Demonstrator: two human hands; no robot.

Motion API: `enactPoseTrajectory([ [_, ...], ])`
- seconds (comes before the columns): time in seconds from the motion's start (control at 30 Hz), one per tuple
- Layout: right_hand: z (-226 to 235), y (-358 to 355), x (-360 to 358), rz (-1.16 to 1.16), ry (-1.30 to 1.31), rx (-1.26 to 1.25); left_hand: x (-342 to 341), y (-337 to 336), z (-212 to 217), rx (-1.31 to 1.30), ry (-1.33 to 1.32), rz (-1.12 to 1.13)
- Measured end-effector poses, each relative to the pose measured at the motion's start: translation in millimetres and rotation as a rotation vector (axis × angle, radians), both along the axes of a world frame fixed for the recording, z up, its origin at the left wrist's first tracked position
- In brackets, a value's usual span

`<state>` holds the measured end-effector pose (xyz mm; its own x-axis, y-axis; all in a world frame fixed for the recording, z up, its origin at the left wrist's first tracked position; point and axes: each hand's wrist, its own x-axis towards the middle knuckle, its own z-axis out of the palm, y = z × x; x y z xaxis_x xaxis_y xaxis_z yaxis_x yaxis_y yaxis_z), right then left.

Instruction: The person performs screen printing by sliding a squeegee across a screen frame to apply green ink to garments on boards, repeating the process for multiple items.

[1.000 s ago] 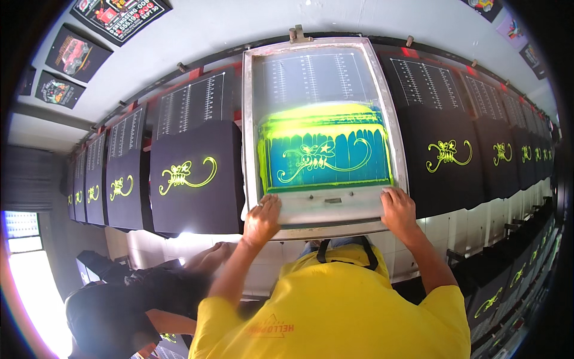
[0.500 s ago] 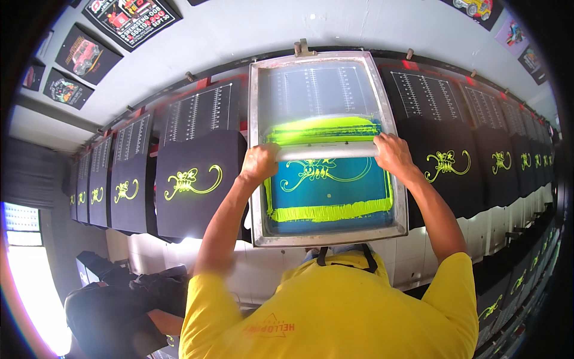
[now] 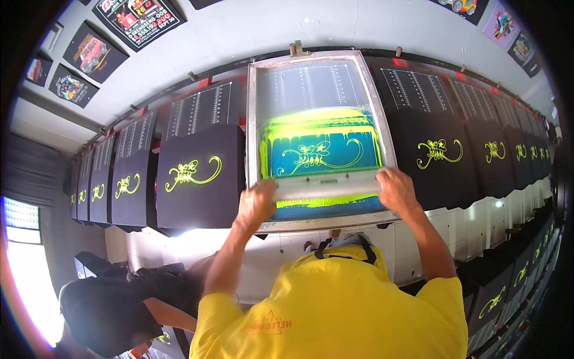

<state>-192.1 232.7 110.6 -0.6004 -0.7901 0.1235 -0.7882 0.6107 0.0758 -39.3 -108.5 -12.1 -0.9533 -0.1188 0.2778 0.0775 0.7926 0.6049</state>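
A metal-framed printing screen lies in front of me over a pallet, its mesh teal in the lower part. Across its lower half spans a long pale squeegee. My left hand is closed around the squeegee's left end, and my right hand grips the right end. Bright yellow-green ink is smeared in a band above the line design, which shows on the mesh. More of that ink shows just below the squeegee, partly hidden by it.
Black shirts with yellow-green line prints lie on pallets to the left and right. A rail runs along the back. At lower left another person in dark clothes bends by a further row. Printed pictures hang on the wall.
Both hands have drawn the squeegee toward me, from the middle of the screen to near its lower ink band. The line design now shows above the squeegee instead of below it.
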Motion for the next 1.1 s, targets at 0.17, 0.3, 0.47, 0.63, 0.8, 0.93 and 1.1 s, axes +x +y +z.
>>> enactPoseTrajectory([
  [0.17, -22.7, 25.9, 47.1, -0.006, 0.031, 0.003, 48.3, 35.7, -19.6, -0.02, 0.042, 0.035],
  [0.3, -37.9, 36.1, 68.6, -0.004, 0.07, 0.036, 59.2, 48.3, -28.7, -0.05, 0.02, 0.039],
  [0.47, -43.2, 49.4, 82.1, -0.097, -0.154, 0.131, 72.8, 62.4, -40.0, -0.118, -0.056, 0.031],
  [0.63, -32.9, 50.8, 83.4, -0.061, -0.217, -0.076, 80.0, 66.1, -11.3, -0.093, -0.205, -0.005],
  [0.8, -35.0, 68.4, 54.8, -0.251, -0.127, -0.387, 71.7, 35.8, -27.6, 0.136, -0.075, 0.145],
  [0.93, -58.3, 82.2, 27.0, -0.487, -0.17, -0.441, 56.7, 7.3, -96.7, 0.26, -0.094, 0.628],
  [1.1, -83.1, 92.4, 11.6, -0.599, -0.34, -0.511, 36.5, -6.7, -107.5, 0.249, -0.232, 0.666],
])
